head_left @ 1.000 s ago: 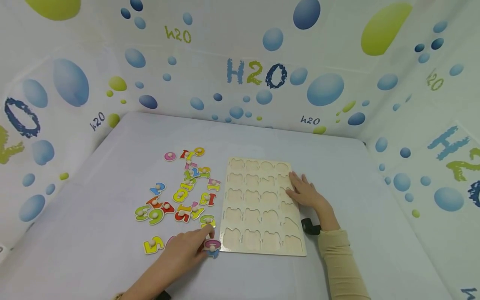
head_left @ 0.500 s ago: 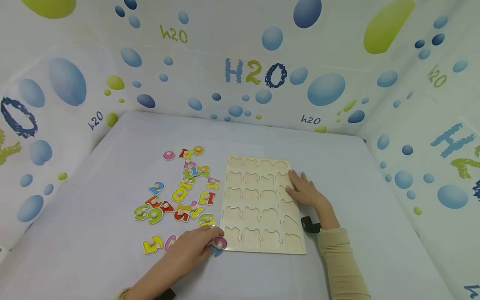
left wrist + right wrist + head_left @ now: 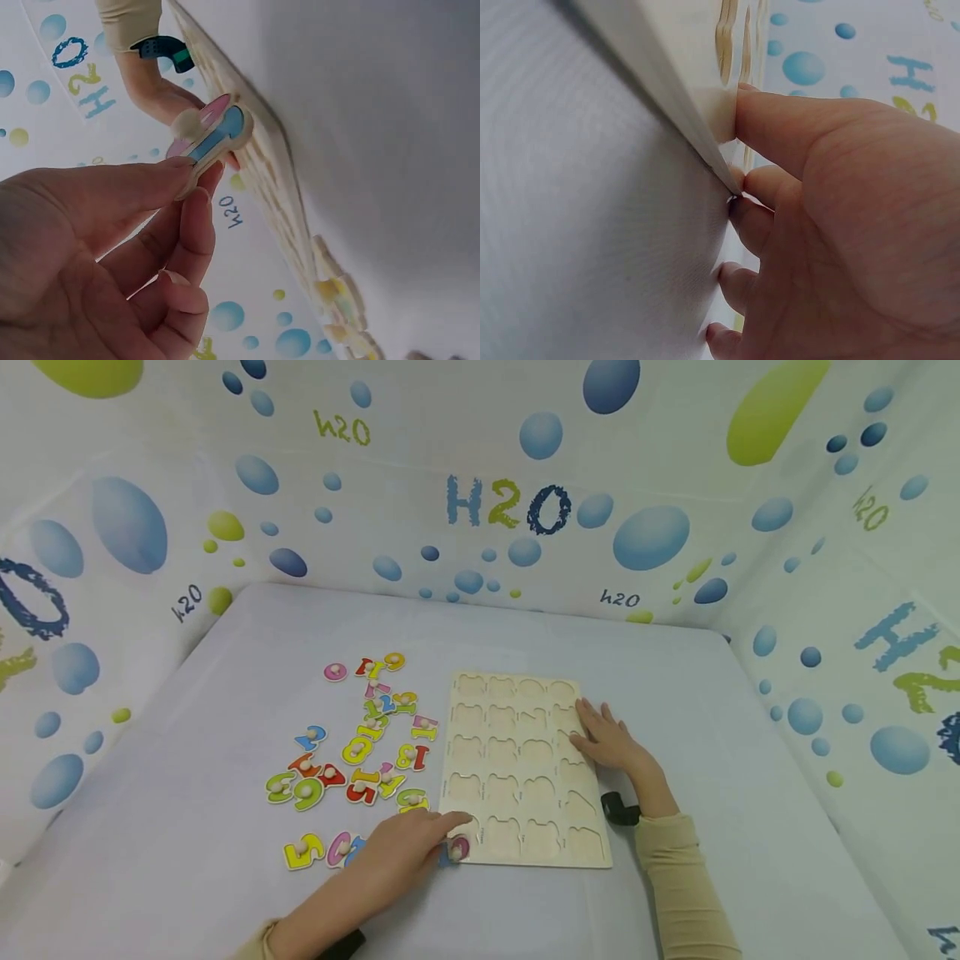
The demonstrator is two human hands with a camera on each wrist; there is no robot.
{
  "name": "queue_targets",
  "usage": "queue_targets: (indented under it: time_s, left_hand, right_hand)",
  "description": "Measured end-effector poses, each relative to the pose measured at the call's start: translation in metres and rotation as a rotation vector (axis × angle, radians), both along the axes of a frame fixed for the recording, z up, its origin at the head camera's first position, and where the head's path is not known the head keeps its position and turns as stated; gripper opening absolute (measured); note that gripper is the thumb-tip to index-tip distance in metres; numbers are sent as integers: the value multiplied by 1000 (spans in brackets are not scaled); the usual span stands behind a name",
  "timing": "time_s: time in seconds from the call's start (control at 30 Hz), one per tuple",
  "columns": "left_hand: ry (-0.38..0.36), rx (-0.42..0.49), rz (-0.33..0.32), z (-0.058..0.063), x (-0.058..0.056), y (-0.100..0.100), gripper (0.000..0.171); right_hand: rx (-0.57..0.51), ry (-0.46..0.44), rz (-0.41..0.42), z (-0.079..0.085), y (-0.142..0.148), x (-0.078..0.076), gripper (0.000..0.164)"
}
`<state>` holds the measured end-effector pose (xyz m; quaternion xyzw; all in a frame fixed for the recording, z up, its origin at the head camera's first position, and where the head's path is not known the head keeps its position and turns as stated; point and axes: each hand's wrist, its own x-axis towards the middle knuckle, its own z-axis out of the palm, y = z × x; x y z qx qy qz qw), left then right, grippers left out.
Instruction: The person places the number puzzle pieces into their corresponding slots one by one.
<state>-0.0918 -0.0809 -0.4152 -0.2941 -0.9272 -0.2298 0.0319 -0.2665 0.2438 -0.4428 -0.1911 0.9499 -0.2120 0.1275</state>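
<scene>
My left hand (image 3: 405, 852) pinches a number puzzle piece (image 3: 460, 848) over the lower left corner of the wooden puzzle board (image 3: 483, 777). In the left wrist view the piece (image 3: 218, 138) is tilted, with a blue digit, a pink round one and a small knob, held between thumb and fingers. My right hand (image 3: 611, 741) rests with spread fingers at the board's right edge. The right wrist view shows its thumb (image 3: 780, 124) on the board's face and other fingers at the edge and down on the table. The visible recesses of the board hold no pieces.
Several number pieces with knobs lie scattered left of the board, among them a yellow 5 (image 3: 303, 852), a purple 0 (image 3: 335, 672) and a red-yellow 15 (image 3: 363, 787). The white table (image 3: 225, 693) is bordered by a printed curtain (image 3: 375, 518).
My left hand has moved right with the pinched piece, from beside the board to over its lower left corner. My right hand has stayed at the board's edge.
</scene>
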Motion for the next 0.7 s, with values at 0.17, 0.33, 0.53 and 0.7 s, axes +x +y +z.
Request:
queue_targets:
  time_s: [0.17,0.33,0.53,0.7]
  left_hand:
    - [14,50,1,12,-6,5,38]
    - [-71,124,-9,28,-19,6,32]
    - [-208,260,-14,52,-55,5,11]
    - [-267,354,-24,68,-97,4,4]
  right_hand:
    - [-4,-1,4,2,1,2,67]
    - [-6,-8,11,3,3,3,67]
    - [-4,-9,12,2,7,4,67]
    - [-7,-23,22,2,8,6,67]
